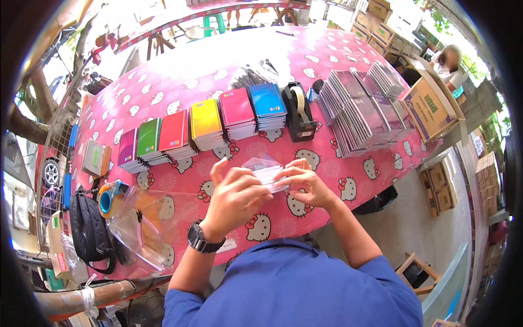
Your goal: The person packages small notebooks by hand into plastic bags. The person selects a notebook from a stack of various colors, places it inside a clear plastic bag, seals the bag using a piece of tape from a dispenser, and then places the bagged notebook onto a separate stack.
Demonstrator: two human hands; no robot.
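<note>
Between my two hands, above the near middle of the table, is a small white stack in clear plastic (268, 175); it looks like notebooks in a bag, but my fingers cover much of it. My left hand (238, 188) closes on its left side, with a black watch on that wrist. At the other side, the bent fingers of my right hand (304, 182) grip its edge. Just beyond stands a row of spiral notebook stacks: purple (128, 146), green (149, 136), red (175, 131), yellow (206, 119), pink (237, 106) and blue (267, 101).
A black tape dispenser (299, 117) stands right of the blue stack, beside plastic-wrapped notebook piles (359, 111). An open carton (430, 106) is at the right edge, a person (449, 65) behind it. Clear plastic bags (150, 231), a tape roll (106, 203) and a black bag (90, 229) lie left.
</note>
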